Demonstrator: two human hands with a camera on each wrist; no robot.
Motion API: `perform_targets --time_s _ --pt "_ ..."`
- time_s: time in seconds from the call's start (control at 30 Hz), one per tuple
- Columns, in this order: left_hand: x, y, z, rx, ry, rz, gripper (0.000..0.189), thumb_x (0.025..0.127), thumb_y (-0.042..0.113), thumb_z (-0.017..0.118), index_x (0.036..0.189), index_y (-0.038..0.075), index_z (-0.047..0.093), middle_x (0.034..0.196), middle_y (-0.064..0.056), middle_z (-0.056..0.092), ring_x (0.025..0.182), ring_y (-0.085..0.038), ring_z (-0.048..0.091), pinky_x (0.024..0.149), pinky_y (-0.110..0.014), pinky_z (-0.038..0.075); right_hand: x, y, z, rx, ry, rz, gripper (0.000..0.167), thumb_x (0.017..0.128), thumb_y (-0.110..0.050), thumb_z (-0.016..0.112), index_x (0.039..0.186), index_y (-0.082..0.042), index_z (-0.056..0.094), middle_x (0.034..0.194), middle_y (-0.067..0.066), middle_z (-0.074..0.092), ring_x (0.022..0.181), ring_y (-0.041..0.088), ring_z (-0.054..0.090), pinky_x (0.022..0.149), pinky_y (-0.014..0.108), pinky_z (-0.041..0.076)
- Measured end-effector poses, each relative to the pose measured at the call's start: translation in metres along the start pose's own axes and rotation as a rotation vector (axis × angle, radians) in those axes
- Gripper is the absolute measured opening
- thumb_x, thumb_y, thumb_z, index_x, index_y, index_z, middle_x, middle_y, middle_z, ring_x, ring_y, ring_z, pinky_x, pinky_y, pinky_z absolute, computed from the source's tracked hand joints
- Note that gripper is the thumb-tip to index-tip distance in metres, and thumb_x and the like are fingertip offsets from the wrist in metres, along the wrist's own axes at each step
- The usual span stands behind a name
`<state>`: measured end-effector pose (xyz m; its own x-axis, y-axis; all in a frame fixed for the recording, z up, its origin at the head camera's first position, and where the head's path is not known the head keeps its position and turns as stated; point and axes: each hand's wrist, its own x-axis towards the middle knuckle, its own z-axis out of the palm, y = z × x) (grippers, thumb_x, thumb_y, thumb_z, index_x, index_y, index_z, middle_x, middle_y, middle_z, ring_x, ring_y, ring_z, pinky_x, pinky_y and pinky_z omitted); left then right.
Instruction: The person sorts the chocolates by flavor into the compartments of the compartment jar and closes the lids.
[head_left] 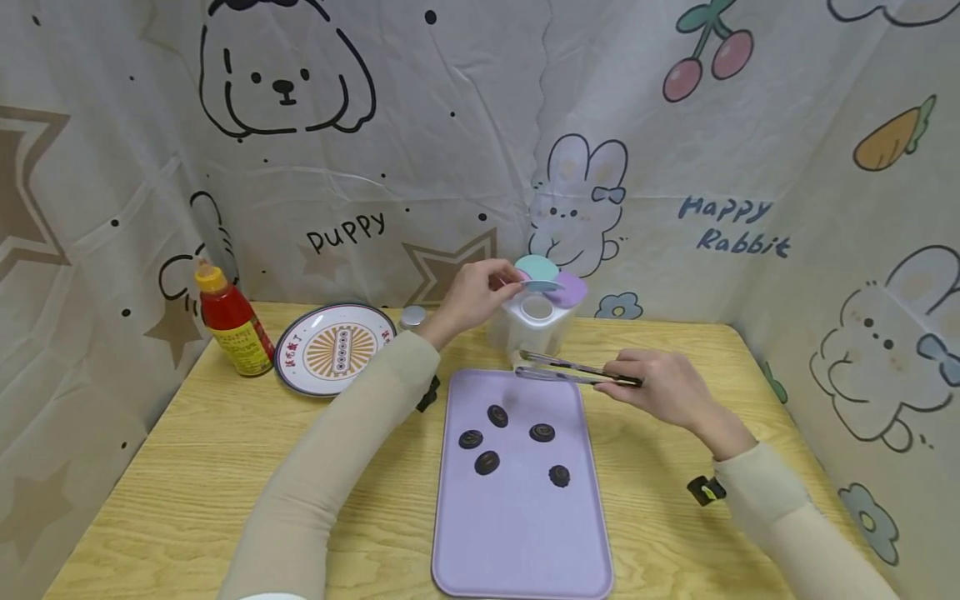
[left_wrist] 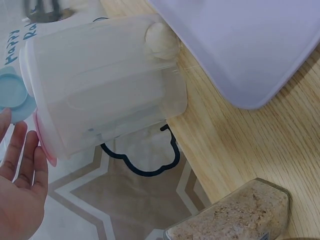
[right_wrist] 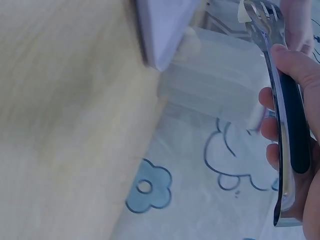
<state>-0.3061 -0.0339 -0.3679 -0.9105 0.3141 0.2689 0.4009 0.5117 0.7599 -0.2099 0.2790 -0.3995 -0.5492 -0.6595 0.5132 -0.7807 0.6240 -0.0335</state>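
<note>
My left hand [head_left: 480,293] is at the top of a translucent storage container [left_wrist: 105,85] at the back of the table. Its thumb and fingertips pinch the edge of a raised teal lid [head_left: 537,268]; a purple lid [head_left: 567,290] and a pink lid [left_wrist: 44,137] sit beside it. A pale round lump [left_wrist: 162,40] shows low in the container. My right hand [head_left: 663,385] grips metal tongs [right_wrist: 286,115] with dark handles, tips pointing left in front of the container. Something pale [right_wrist: 243,12] shows by the tips; whether they hold it I cannot tell. Several dark chocolates [head_left: 487,462] lie on the lilac tray [head_left: 522,542].
A red sauce bottle [head_left: 236,321] with a yellow cap stands at the back left, beside a patterned plate [head_left: 300,329]. A jar [left_wrist: 235,215] of light brown flakes is near my left forearm. Printed curtains [head_left: 450,167] hang behind the table.
</note>
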Motion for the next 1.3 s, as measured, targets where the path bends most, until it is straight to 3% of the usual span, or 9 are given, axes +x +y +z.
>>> perform_targets --time_s 0.1,0.23,0.33,0.5,0.63,0.73,0.83,1.3 --pt "0.0 0.001 -0.001 0.002 -0.001 0.003 0.012 0.103 0.019 0.07 0.112 0.012 0.074 0.113 -0.008 0.077 0.1 -0.022 0.069 0.089 -0.032 0.058 0.003 0.003 -0.009 0.005 0.053 -0.028 0.017 0.09 -0.032 0.084 0.087 -0.016 0.081 0.072 -0.009 0.067 0.055 -0.006 0.041 0.047 0.011 0.03" --pt "0.0 0.001 -0.001 0.001 -0.005 -0.004 0.012 0.103 0.019 0.07 0.112 0.012 0.074 0.114 -0.008 0.077 0.1 -0.022 0.069 0.089 -0.032 0.058 0.008 0.005 -0.018 -0.011 0.1 -0.064 0.049 0.104 -0.052 0.062 0.087 -0.011 0.082 0.073 -0.005 0.07 0.053 -0.004 0.046 0.047 0.012 0.033" --pt "0.0 0.001 -0.001 -0.001 -0.005 -0.008 0.012 0.103 0.019 0.07 0.112 0.012 0.074 0.113 -0.008 0.077 0.099 -0.022 0.069 0.088 -0.032 0.058 0.013 0.007 -0.024 -0.04 0.124 -0.072 0.061 0.106 -0.058 0.052 0.087 -0.008 0.082 0.073 -0.001 0.071 0.053 0.0 0.051 0.047 0.015 0.036" --pt "0.0 0.0 0.0 0.002 0.001 0.006 0.011 0.103 0.019 0.07 0.111 0.011 0.074 0.112 -0.009 0.077 0.099 -0.024 0.07 0.088 -0.034 0.058 0.022 0.015 -0.032 -0.069 0.16 -0.05 0.068 0.105 -0.061 0.049 0.088 -0.004 0.082 0.077 0.005 0.075 0.053 0.008 0.059 0.047 0.022 0.042" --pt "0.001 0.0 -0.001 0.005 0.005 0.005 0.011 0.103 0.019 0.07 0.111 0.012 0.074 0.112 -0.009 0.077 0.099 -0.024 0.07 0.089 -0.034 0.059 0.028 0.023 -0.036 -0.078 0.161 -0.021 0.062 0.104 -0.058 0.056 0.089 -0.004 0.082 0.076 0.005 0.074 0.051 0.009 0.056 0.046 0.023 0.041" --pt "0.001 0.0 -0.001 0.006 0.004 -0.001 0.011 0.103 0.019 0.07 0.111 0.012 0.074 0.112 -0.009 0.077 0.099 -0.024 0.07 0.089 -0.035 0.059 0.031 0.029 -0.037 -0.088 0.149 0.002 0.038 0.097 -0.042 0.076 0.09 -0.005 0.082 0.075 0.003 0.072 0.052 0.007 0.054 0.047 0.022 0.038" --pt "0.002 0.0 -0.001 0.006 0.002 -0.005 0.011 0.103 0.019 0.07 0.111 0.012 0.074 0.113 -0.008 0.077 0.099 -0.023 0.07 0.089 -0.035 0.059 0.033 0.033 -0.036 -0.095 0.139 0.025 0.021 0.086 -0.025 0.087 0.091 -0.006 0.082 0.079 0.004 0.074 0.053 0.009 0.058 0.048 0.025 0.041" --pt "0.002 -0.002 0.0 0.012 0.013 0.002 0.01 0.103 0.019 0.071 0.109 0.013 0.075 0.111 -0.008 0.077 0.098 -0.022 0.07 0.089 -0.034 0.058 0.035 0.036 -0.03 -0.141 0.083 0.108 0.025 0.076 -0.022 0.092 0.094 -0.007 0.083 0.081 0.005 0.074 0.055 0.011 0.058 0.047 0.026 0.04"
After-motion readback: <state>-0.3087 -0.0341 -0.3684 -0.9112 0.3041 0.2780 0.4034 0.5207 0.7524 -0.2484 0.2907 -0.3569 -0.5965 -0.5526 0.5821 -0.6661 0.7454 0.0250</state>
